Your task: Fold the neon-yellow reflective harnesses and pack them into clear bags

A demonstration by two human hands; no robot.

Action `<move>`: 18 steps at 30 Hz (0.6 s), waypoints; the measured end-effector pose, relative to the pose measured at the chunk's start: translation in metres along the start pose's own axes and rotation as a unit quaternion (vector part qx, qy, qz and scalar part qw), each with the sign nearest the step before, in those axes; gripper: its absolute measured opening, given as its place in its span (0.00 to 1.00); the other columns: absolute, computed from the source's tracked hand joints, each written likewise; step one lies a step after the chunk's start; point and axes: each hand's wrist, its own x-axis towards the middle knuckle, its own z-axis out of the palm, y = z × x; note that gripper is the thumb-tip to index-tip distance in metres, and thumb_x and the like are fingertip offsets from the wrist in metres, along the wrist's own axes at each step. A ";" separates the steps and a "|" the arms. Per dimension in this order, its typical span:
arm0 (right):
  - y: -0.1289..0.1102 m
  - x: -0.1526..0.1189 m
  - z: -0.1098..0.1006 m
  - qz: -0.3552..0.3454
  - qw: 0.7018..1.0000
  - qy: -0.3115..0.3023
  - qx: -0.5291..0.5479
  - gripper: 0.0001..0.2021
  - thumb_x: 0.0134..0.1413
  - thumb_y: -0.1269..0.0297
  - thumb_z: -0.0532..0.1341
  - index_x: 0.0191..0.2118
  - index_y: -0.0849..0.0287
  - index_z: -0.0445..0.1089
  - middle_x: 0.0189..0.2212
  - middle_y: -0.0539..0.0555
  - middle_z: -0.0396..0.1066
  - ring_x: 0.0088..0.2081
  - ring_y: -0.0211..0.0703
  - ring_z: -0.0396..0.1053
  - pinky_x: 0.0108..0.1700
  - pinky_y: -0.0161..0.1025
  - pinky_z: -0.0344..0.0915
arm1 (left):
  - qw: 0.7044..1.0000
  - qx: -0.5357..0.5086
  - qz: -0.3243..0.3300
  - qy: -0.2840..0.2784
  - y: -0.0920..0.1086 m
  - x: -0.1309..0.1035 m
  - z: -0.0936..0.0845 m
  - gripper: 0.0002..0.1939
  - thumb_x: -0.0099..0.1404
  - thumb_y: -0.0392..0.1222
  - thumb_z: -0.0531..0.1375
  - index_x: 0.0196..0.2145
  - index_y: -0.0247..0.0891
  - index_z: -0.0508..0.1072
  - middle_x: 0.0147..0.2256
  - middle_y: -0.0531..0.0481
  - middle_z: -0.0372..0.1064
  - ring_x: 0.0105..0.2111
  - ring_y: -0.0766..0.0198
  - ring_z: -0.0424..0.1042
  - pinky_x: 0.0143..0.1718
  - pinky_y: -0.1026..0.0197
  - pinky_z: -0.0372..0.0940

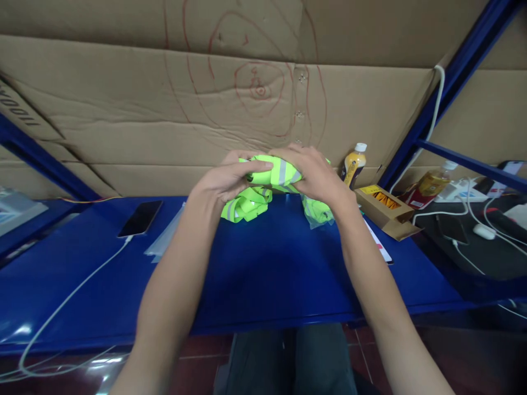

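Both hands hold a rolled, fluorescent yellow-green reflective vest [269, 173] with silver-grey bands, raised above the blue table. My left hand [230, 178] grips its left end, with the thumb lying along the near side. Over the right end, my right hand [310, 170] is wrapped from above, and its fingertips are partly hidden. A second bundle of the same yellow-green fabric [247, 204] rests on the table below my left hand. Under my right wrist lies another yellow-green bundle in clear plastic [317, 211], partly covered by the arm.
The blue table [280, 274] meets a cardboard wall [123, 109] with red rings drawn on it. A phone [140, 218] on a white cable and clear plastic bags [164, 236] lie left. Rightward are a drink bottle [354, 163], an opened small carton [385, 207] and a blue frame post [448, 77].
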 end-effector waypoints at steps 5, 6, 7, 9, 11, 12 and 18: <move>0.008 -0.003 -0.006 -0.006 0.994 -0.032 0.103 0.43 0.56 0.48 0.76 0.74 0.49 0.64 0.68 0.61 0.71 0.67 0.65 0.68 0.68 0.59 0.64 | 0.998 0.043 0.047 0.017 0.004 -0.002 0.006 0.24 0.45 0.39 0.81 0.41 0.37 0.84 0.40 0.46 0.81 0.39 0.56 0.79 0.39 0.57 0.76; 0.008 -0.004 -0.007 -0.003 0.991 -0.023 0.128 0.44 0.56 0.45 0.76 0.74 0.50 0.63 0.70 0.61 0.69 0.69 0.64 0.66 0.70 0.59 0.63 | 0.996 0.056 0.068 0.020 0.004 -0.003 0.007 0.25 0.45 0.38 0.81 0.42 0.38 0.84 0.42 0.46 0.80 0.41 0.56 0.79 0.41 0.58 0.75; 0.008 -0.006 -0.007 0.000 0.988 -0.010 0.156 0.44 0.56 0.43 0.76 0.73 0.51 0.63 0.71 0.61 0.67 0.71 0.64 0.65 0.72 0.59 0.62 | 0.993 0.069 0.089 0.022 0.004 -0.004 0.007 0.26 0.44 0.38 0.81 0.43 0.38 0.84 0.43 0.46 0.80 0.43 0.56 0.79 0.43 0.58 0.74; 0.005 -0.012 -0.004 0.008 0.978 0.021 0.207 0.43 0.55 0.41 0.76 0.71 0.52 0.65 0.72 0.61 0.67 0.73 0.61 0.63 0.75 0.56 0.59 | 0.989 0.090 0.117 0.019 0.001 -0.008 0.007 0.30 0.42 0.37 0.82 0.46 0.37 0.84 0.46 0.46 0.80 0.47 0.55 0.78 0.46 0.59 0.73; -0.002 -0.022 0.005 0.022 0.968 0.053 0.245 0.44 0.52 0.41 0.78 0.68 0.53 0.66 0.70 0.61 0.68 0.73 0.59 0.64 0.75 0.54 0.58 | 0.988 0.092 0.121 0.006 -0.007 -0.017 0.007 0.33 0.41 0.38 0.83 0.48 0.37 0.84 0.49 0.45 0.80 0.50 0.53 0.77 0.48 0.59 0.72; -0.006 -0.029 0.012 0.036 0.962 0.074 0.262 0.43 0.50 0.42 0.79 0.67 0.53 0.68 0.69 0.61 0.70 0.71 0.59 0.66 0.74 0.54 0.60 | 0.990 0.081 0.116 -0.003 -0.015 -0.023 0.007 0.34 0.41 0.39 0.83 0.49 0.38 0.85 0.51 0.44 0.80 0.51 0.52 0.77 0.49 0.59 0.72; -0.028 -0.067 0.079 0.233 0.823 0.235 0.461 0.25 0.44 0.46 0.80 0.41 0.56 0.76 0.35 0.49 0.77 0.38 0.44 0.73 0.43 0.40 0.70 | 0.993 -0.066 0.087 0.037 -0.092 -0.046 0.027 0.38 0.46 0.44 0.83 0.56 0.42 0.82 0.55 0.44 0.80 0.53 0.50 0.78 0.52 0.56 0.73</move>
